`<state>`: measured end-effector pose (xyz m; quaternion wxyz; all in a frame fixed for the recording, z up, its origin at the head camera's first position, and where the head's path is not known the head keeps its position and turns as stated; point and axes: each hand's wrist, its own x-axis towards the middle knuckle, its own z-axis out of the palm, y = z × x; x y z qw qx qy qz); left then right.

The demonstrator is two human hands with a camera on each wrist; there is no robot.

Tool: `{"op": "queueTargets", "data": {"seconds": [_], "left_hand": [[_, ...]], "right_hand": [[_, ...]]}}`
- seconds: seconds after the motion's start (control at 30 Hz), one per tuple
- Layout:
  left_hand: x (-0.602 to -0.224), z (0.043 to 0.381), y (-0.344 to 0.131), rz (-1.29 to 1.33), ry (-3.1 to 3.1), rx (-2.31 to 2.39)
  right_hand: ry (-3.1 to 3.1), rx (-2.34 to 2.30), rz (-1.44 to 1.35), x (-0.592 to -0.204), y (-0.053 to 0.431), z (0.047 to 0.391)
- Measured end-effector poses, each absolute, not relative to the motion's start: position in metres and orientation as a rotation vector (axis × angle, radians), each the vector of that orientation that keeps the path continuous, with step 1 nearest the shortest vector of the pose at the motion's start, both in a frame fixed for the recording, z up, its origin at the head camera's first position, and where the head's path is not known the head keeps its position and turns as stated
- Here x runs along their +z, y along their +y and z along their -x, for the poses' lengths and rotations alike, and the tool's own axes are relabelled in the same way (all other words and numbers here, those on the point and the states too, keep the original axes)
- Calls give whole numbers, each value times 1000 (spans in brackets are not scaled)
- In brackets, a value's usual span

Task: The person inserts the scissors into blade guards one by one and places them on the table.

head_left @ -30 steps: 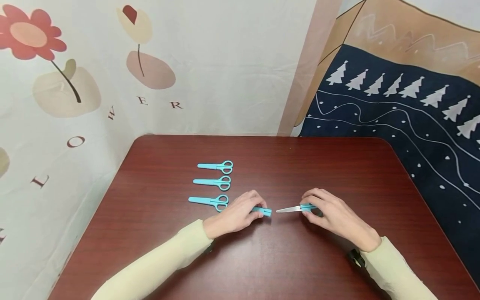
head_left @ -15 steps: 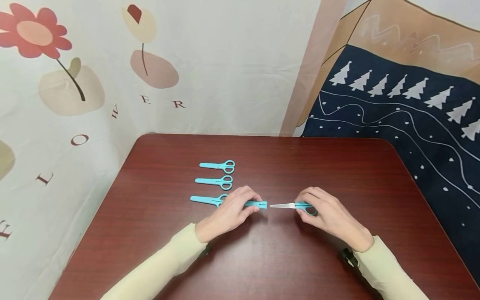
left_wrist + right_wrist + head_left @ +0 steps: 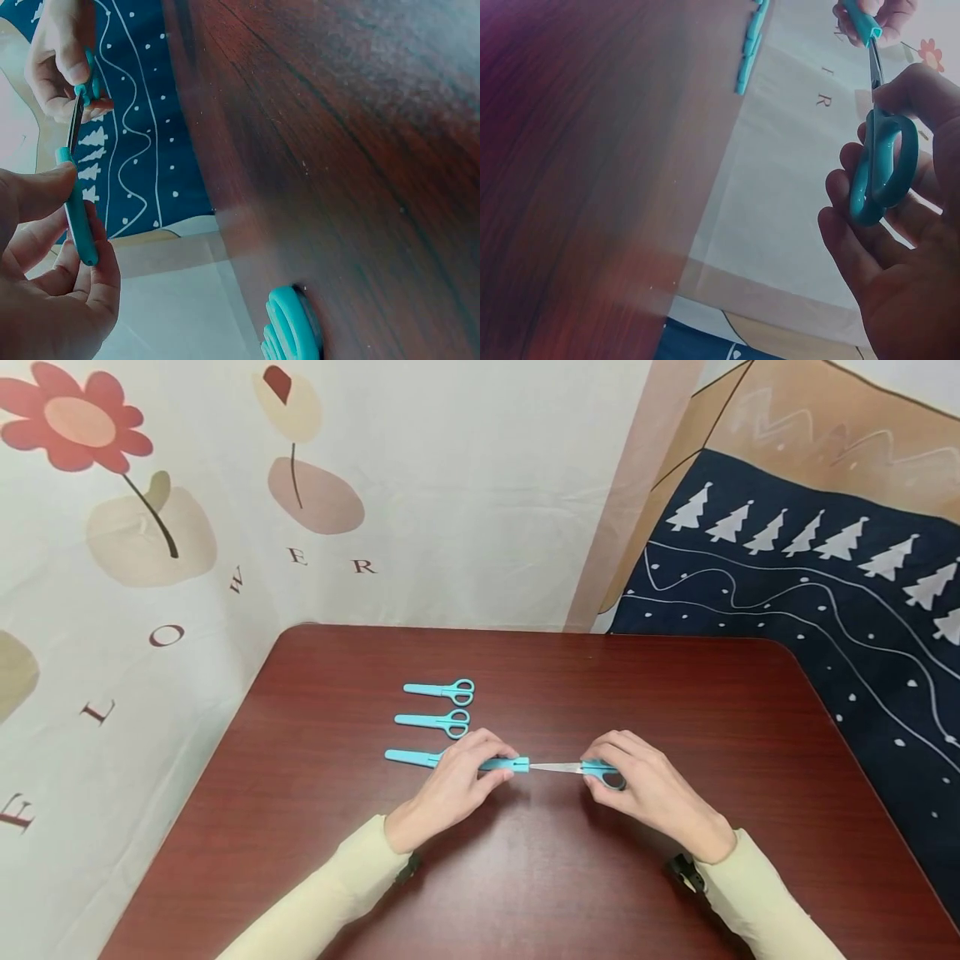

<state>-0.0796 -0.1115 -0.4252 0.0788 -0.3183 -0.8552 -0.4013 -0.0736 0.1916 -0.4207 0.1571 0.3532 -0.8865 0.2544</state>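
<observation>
My left hand (image 3: 453, 785) pinches a light-blue blade cover (image 3: 77, 214) between thumb and fingers, its open end facing right. In my right hand (image 3: 656, 785) is a pair of scissors (image 3: 885, 161), gripped near the blue handles with the blades closed. The blade tip sits at the mouth of the cover, apparently just inside it, and most of the silver blade still shows between the hands. Both pieces are held above the table. Beneath and behind the left hand lies a covered pair of scissors (image 3: 412, 758), its handles hidden by that hand.
Two more covered blue scissors, the middle pair (image 3: 427, 722) and the far pair (image 3: 435, 690), lie in a column beyond the left hand, handles to the right. The dark red-brown table (image 3: 675, 685) ends against a printed cloth (image 3: 465, 510) at the back.
The hands have drawn closer together, and the gap between blade tip and cover has closed. My left hand has shifted left over the nearest scissors' handles. The head view has swung slightly.
</observation>
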Motion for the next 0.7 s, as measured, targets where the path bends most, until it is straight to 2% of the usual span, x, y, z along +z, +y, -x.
{"op": "queueTargets", "data": {"seconds": [0.7], "left_hand": [[-428, 78, -114, 900, -2584, -1134]], "right_hand": [[-2505, 711, -1029, -424, 182, 76]]}}
